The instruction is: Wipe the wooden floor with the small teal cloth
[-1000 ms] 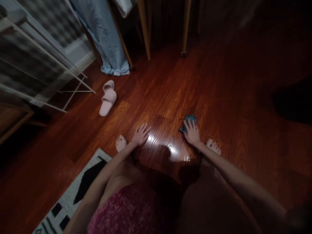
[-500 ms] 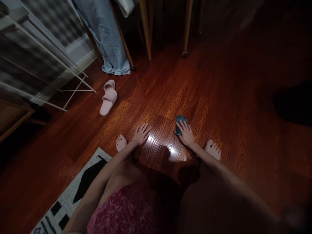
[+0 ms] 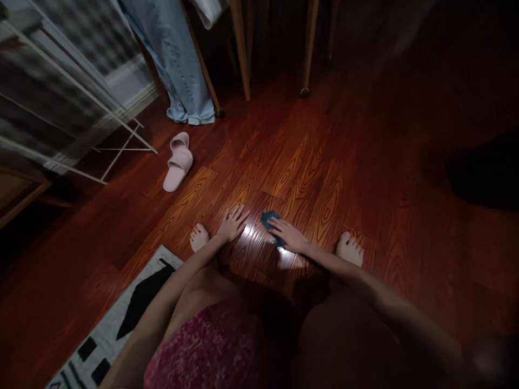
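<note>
Two hands were down: your right hand (image 3: 291, 239) lay flat, fingers spread, pressing the teal cloth (image 3: 269, 220) onto the glossy floor (image 3: 324, 162) btwn your feet, left hand (image 3: 233, 224) splayed as brace w/ nothing held, so you needed even pressure & overlapping strokes.

Right hand (image 3: 291, 238) presses teal cloth (image 3: 268, 219) on wooden floor (image 3: 324, 162).

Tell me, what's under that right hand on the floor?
A small teal cloth lies under the right hand, flat on the wooden floor. Only its far edge shows past the fingers; the rest is covered.
</note>
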Tool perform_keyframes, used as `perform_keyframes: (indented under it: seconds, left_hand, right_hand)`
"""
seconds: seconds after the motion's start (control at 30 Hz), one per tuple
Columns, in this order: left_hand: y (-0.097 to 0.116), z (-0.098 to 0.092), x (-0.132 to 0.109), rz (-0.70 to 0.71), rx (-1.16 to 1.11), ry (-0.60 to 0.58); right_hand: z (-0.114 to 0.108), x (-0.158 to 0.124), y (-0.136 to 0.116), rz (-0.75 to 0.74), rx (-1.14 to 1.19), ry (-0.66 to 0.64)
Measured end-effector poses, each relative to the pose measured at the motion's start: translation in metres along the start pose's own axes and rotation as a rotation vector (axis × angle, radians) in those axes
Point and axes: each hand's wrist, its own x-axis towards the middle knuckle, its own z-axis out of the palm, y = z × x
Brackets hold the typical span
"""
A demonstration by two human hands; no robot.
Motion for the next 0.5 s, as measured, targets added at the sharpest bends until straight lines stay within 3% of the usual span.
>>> perform_keyframes:
  seconds: [0.1, 0.2, 0.3, 0.43, 0.5]
  left_hand:
    - [0.000, 0.001, 0.000, -0.006, -0.003, 0.001]
    - [-0.001, 0.001, 0.000, -0.007, -0.008, 0.005]
    - [-0.001, 0.000, 0.000, -0.002, -0.008, 0.005]
    - [0.000, -0.001, 0.000, -0.006, -0.003, -0.003]
    - [0.001, -0.002, 0.000, -0.007, -0.001, -0.003]
  right_hand:
    - [-0.012, 0.008, 0.023, 0.275, -0.050, 0.173]
    - [-0.011, 0.007, 0.025, 0.386, -0.082, 0.202]
    - [0.004, 0.000, 0.000, 0.254, -0.090, 0.079]
    - [0.027, -0.002, -0.035, -0.145, -0.002, -0.140]
    - [0.031, 0.003, -0.041, -0.269, 0.047, -0.195]
